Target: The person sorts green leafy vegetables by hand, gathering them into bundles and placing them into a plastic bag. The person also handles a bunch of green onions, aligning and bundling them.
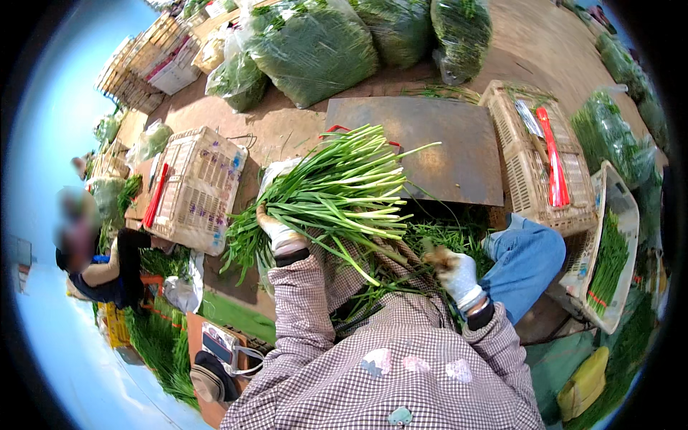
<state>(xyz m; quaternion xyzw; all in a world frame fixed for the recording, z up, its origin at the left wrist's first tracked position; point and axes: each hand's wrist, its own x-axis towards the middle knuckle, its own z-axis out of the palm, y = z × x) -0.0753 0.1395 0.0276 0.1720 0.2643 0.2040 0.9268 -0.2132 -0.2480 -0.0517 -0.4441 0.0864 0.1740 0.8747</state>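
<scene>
My left hand (pixel 279 234), in a soiled white glove, grips a large loose bunch of long leafy greens with pale stems (pixel 349 193), likely garlic chives. The pale stem ends point right, and the leaf tips hang over the wrist on the left. My right hand (pixel 454 271), also gloved, is by my right knee, just above loose green trimmings (pixel 451 236) on my lap. Its fingertips are brown with dirt and blurred, so I cannot tell whether they pinch anything. A checked smock (pixel 398 344) covers my lap. Beyond the bunch lies a flat metal sheet (pixel 419 150).
At right, an upturned plastic crate (pixel 543 161) bears red ties (pixel 553 161) and a knife (pixel 529 119). Beside it, another crate (pixel 631 215) holds tied greens. Bagged greens (pixel 317 54) stand ahead. At left are a crate (pixel 201 188), a seated person (pixel 102 269) and a phone (pixel 217 346).
</scene>
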